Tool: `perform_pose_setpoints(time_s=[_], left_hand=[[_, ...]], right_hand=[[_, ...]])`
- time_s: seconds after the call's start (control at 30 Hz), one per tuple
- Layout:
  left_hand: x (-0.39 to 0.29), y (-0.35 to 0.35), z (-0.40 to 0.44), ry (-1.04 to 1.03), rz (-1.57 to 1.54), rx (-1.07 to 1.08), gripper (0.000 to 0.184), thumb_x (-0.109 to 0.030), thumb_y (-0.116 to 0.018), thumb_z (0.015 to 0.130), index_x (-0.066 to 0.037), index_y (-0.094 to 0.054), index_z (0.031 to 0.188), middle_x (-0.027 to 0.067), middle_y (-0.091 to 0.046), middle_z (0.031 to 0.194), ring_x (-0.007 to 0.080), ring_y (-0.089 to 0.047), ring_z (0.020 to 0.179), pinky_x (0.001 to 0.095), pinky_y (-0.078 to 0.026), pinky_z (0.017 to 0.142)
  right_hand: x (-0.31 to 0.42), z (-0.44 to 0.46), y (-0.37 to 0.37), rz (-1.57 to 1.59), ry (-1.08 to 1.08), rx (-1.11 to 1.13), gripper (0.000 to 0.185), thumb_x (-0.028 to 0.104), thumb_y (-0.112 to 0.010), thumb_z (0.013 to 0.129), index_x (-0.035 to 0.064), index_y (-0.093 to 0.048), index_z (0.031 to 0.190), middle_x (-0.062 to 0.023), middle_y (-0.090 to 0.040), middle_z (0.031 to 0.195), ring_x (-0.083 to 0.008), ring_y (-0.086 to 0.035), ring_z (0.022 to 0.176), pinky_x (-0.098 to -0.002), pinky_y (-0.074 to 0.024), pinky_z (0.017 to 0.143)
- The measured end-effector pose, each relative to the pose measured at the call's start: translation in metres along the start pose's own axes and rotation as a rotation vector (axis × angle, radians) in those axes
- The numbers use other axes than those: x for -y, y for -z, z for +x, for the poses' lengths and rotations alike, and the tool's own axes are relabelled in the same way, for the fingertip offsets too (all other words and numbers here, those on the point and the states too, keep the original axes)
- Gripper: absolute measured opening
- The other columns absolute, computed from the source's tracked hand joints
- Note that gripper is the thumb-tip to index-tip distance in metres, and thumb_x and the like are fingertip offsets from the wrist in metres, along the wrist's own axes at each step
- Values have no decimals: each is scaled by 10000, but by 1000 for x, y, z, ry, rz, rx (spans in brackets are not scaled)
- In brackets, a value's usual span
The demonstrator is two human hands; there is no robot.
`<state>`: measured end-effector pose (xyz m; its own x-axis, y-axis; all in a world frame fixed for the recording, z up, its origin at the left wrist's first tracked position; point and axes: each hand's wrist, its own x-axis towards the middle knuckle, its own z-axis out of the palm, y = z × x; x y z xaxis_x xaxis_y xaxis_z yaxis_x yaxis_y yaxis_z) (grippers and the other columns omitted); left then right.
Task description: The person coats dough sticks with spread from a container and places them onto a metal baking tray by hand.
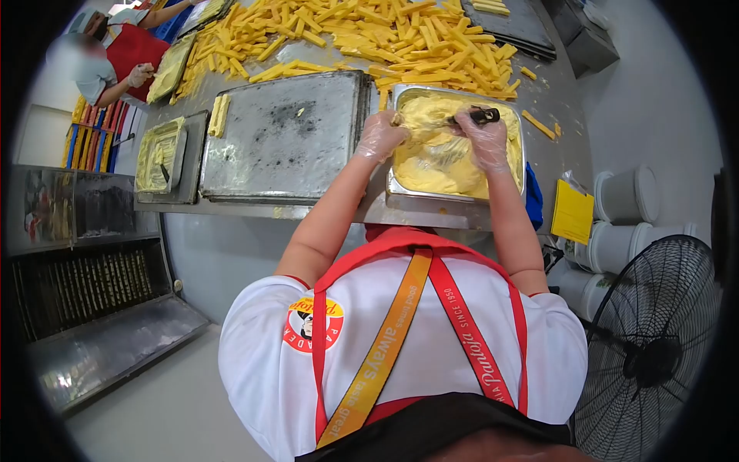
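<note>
A rectangular metal pan [394,171] full of pale yellow cream stands at the table's front edge. My right hand [486,138], in a clear plastic glove, is wrapped round a black-handled tool [484,116] above the cream; the tool's far end is hard to make out. At the pan's left rim is my left hand [381,137], also gloved, its fingers closed on something small that I cannot make out. A dark metal baking tray [281,138], on top of others, lies left of the pan, with a few yellow sticks [219,115] at its left edge.
Yellow sticks [431,46] are heaped across the table's back. A smaller cream-smeared pan [162,158] sits at the left. A co-worker [127,58] in a red apron stands at the upper left. At the right are a yellow pad [573,213], white buckets [627,196] and a fan [654,358].
</note>
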<state>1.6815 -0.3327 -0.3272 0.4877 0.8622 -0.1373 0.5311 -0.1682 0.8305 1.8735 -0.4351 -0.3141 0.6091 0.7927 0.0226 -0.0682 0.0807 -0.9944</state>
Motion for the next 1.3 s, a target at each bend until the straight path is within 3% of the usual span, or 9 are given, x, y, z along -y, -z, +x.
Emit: perform_pose_setpoints(time_s=[0.1, 0.2, 0.47, 0.8, 0.97, 1.0, 1.1, 1.27, 1.3], left_hand=[[6, 14, -5, 43, -135, -26, 249, -125, -713, 651, -8, -699, 870, 188, -683, 757, 244, -659, 677, 355, -519, 655], [31, 49, -11, -55, -395, -163, 256, -95, -750, 647, -24, -715, 891, 123, -696, 733, 123, -632, 661, 289, -511, 624], [215, 255, 5, -51, 241, -1122, 252, -177, -713, 743, -34, -707, 950, 161, -700, 849, 265, -676, 763, 354, -524, 720], [307, 297, 42, 213, 564, -978, 219, -140, -651, 717, -4, -695, 883, 230, -678, 900, 371, -656, 835, 412, -513, 763], [300, 285, 27, 90, 568, -1045, 210, -65, -591, 709, 18, -645, 894, 226, -655, 886, 396, -633, 850, 455, -499, 762], [281, 273, 22, 151, 334, -1157, 259, -56, -596, 698, 29, -594, 943, 217, -622, 887, 402, -606, 860, 457, -487, 786], [265, 231, 27, -71, 764, -1301, 281, -52, -593, 704, 35, -572, 971, 212, -603, 906, 391, -586, 877, 443, -479, 815], [132, 123, 33, -465, 402, -643, 392, -163, -642, 761, -72, -569, 1136, 189, -635, 943, 382, -605, 888, 462, -489, 794], [98, 105, 29, -324, 416, -470, 377, -185, -634, 775, -81, -577, 1133, 192, -645, 947, 384, -613, 898, 466, -493, 784]], right_hand=[[-16, 16, 22, -674, 102, -106, 208, 213, -694, 795, 10, -652, 781, -86, -657, 690, -186, -622, 608, -346, -486, 582], [-9, 8, 19, -764, 187, -140, 200, 208, -692, 799, 12, -657, 812, -97, -664, 710, -211, -624, 651, -339, -482, 625], [-19, -6, 9, -640, 135, -150, 156, 153, -689, 817, 2, -649, 821, -54, -644, 716, -151, -593, 662, -307, -468, 629], [-34, -7, -1, -679, 274, -112, 160, 153, -700, 812, 10, -641, 852, -101, -646, 739, -221, -611, 669, -332, -484, 660], [3, -51, -35, -707, 409, 131, 170, 167, -699, 818, 16, -640, 868, -141, -657, 792, -255, -634, 699, -352, -499, 652], [0, -49, -25, -687, 284, 190, 174, 172, -695, 820, 15, -641, 870, -145, -661, 801, -252, -639, 706, -349, -500, 652], [-9, -14, -3, -681, 45, 199, 184, 184, -684, 824, 14, -645, 882, -159, -669, 826, -256, -653, 731, -349, -503, 661], [-15, 3, 9, -913, 458, -61, 197, 178, -666, 810, 17, -646, 923, -186, -663, 862, -321, -652, 793, -376, -509, 695], [-3, -12, 0, -939, 483, 81, 193, 160, -658, 806, 16, -643, 933, -183, -658, 861, -350, -636, 814, -389, -515, 718]])
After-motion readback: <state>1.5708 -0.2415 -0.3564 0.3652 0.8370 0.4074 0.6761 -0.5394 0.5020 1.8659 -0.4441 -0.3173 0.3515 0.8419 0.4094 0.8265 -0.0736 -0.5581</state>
